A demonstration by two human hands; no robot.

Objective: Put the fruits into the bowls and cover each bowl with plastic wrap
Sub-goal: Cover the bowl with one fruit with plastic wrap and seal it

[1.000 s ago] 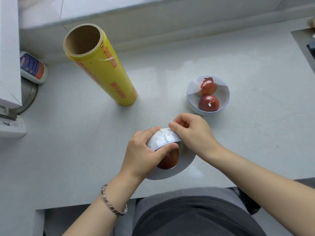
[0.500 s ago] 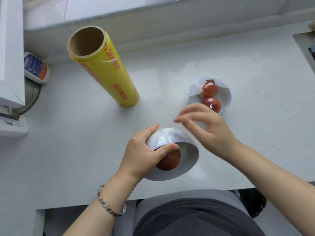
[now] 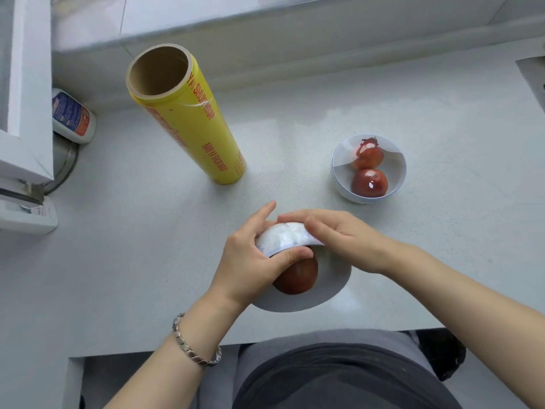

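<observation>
A white bowl (image 3: 306, 296) is tipped toward me near the counter's front edge, with a red fruit (image 3: 298, 276) inside it. Bunched plastic wrap (image 3: 283, 236) clings to the bowl's underside. My left hand (image 3: 250, 258) grips the bowl, thumb on the rim and fingers round its back. My right hand (image 3: 339, 234) lies on the bowl's far side, its straight fingers pressing the wrap against it. A second white bowl (image 3: 395, 160) stands upright at the back right with two red fruits (image 3: 368, 178) under shiny wrap. The yellow roll of plastic wrap (image 3: 188, 119) stands on end at the back left.
A white bottle with a blue and red label (image 3: 72, 116) lies at the far left by a white frame (image 3: 26, 93) and a metal lid (image 3: 63, 163). A raised ledge (image 3: 295, 36) runs along the back. The counter's front edge (image 3: 147, 349) is right at my body.
My right hand, lifted off the bowl half a second ago, has come back down and presses the wrap against its far side. My left hand keeps its grip.
</observation>
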